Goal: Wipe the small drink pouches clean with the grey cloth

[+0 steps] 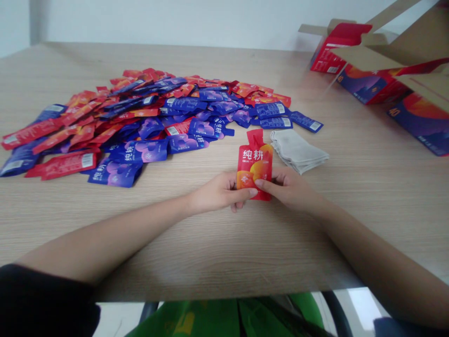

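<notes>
A red pouch point(255, 157) with orange fruit printed on it stands upright between my two hands, its narrow spout end at the top. From the left, my left hand point(224, 192) pinches its lower part, thumb across the front. On the other side my right hand point(289, 186) grips the pouch with its thumb on the printed face; the fingers behind are mostly hidden. Just beyond my right hand lies a folded grey-white cloth point(300, 150). Farther back and to the left spreads a heap of red and blue pouches point(185, 105).
Open printed cartons stand at the right: a red one point(331, 54) at the back, a blue and red one point(368, 86), and another point(421, 121) nearer. Their cardboard flaps stick out over the wooden table point(351, 243). A wall borders the table's far side.
</notes>
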`<control>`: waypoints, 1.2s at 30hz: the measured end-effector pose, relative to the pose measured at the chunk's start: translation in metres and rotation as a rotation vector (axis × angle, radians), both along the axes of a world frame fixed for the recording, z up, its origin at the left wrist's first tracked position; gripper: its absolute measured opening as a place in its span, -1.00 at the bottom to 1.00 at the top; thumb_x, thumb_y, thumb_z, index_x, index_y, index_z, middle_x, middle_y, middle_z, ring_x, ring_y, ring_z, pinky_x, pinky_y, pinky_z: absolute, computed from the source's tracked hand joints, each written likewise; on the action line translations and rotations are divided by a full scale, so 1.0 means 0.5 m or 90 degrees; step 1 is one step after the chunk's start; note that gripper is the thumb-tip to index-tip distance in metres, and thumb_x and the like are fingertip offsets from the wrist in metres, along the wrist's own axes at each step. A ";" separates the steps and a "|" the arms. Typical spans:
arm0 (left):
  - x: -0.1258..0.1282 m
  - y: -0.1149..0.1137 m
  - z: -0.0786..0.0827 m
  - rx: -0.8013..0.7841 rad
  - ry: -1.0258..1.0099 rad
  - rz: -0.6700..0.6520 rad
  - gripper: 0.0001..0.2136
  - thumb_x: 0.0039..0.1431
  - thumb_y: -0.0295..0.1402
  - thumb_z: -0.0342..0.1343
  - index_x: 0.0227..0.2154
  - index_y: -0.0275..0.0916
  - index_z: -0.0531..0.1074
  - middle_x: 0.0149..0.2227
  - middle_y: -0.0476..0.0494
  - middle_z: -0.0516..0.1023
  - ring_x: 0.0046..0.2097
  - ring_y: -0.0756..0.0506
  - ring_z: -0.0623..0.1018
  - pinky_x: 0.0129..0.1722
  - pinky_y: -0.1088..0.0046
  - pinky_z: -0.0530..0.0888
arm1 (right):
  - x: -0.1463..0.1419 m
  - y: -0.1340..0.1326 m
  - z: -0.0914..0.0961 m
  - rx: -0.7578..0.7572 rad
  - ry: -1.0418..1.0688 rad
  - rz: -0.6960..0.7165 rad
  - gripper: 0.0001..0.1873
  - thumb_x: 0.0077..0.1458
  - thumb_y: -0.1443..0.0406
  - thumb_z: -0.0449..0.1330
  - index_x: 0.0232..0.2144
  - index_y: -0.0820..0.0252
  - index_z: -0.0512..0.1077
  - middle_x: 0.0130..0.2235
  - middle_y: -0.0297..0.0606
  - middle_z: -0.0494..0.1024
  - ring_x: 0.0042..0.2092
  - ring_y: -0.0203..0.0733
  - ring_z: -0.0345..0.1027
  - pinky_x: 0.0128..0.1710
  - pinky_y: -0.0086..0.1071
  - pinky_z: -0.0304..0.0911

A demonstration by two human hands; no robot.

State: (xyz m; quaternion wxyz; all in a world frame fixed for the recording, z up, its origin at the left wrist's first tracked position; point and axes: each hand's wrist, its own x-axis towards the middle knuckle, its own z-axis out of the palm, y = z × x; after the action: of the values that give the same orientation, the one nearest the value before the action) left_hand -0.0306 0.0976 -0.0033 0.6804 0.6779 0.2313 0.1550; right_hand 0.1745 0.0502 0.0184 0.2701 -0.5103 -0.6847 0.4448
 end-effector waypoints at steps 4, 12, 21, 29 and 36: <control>-0.002 -0.001 -0.001 0.010 0.009 0.000 -0.75 0.24 -0.22 0.15 -0.46 -0.29 0.36 -0.59 0.07 0.43 -0.57 0.10 0.43 -0.55 0.61 0.41 | -0.001 0.001 0.001 0.009 0.028 0.011 -0.62 0.20 0.02 0.13 -0.38 0.21 0.51 -0.45 -0.33 0.51 -0.44 -0.30 0.30 -0.43 -0.39 0.17; -0.001 0.000 -0.007 -0.022 -0.043 0.024 -0.73 0.23 -0.18 0.15 -0.44 -0.29 0.37 -0.57 0.06 0.44 -0.58 0.10 0.42 -0.56 0.60 0.40 | -0.003 -0.001 -0.001 -0.046 0.017 0.059 -0.58 0.17 -0.03 0.16 -0.44 0.20 0.46 -0.54 -0.37 0.45 -0.52 -0.33 0.26 -0.51 -0.43 0.12; -0.001 0.003 -0.003 0.016 0.001 -0.015 -0.57 0.28 -0.11 0.06 -0.62 -0.28 0.37 -0.60 -0.03 0.45 -0.49 0.04 0.47 -0.45 0.54 0.43 | -0.001 0.000 -0.003 -0.040 0.042 0.028 -0.65 0.13 0.02 0.22 -0.42 0.19 0.47 -0.53 -0.38 0.43 -0.51 -0.33 0.23 -0.53 -0.43 0.11; 0.000 -0.002 -0.010 0.043 -0.008 0.034 -0.62 0.28 -0.15 0.08 -0.60 -0.27 0.36 -0.60 0.00 0.45 -0.52 0.06 0.45 -0.45 0.55 0.41 | -0.011 -0.005 -0.005 -0.038 0.032 0.047 -0.74 0.13 0.10 0.25 -0.41 0.18 0.48 -0.52 -0.39 0.44 -0.51 -0.34 0.23 -0.50 -0.43 0.13; -0.003 -0.006 -0.006 0.044 -0.011 -0.003 -0.62 0.31 -0.19 0.02 -0.59 -0.28 0.35 -0.57 -0.01 0.44 -0.51 0.06 0.44 -0.46 0.55 0.41 | -0.003 -0.003 -0.009 -0.067 0.048 0.041 -0.73 0.10 0.10 0.26 -0.45 0.17 0.44 -0.58 -0.43 0.37 -0.53 -0.34 0.20 -0.53 -0.43 0.10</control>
State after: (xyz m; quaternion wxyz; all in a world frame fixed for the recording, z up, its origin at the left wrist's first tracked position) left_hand -0.0323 0.0946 -0.0063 0.6588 0.7002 0.2184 0.1671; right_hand 0.1728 0.0487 0.0136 0.2535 -0.4844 -0.6659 0.5077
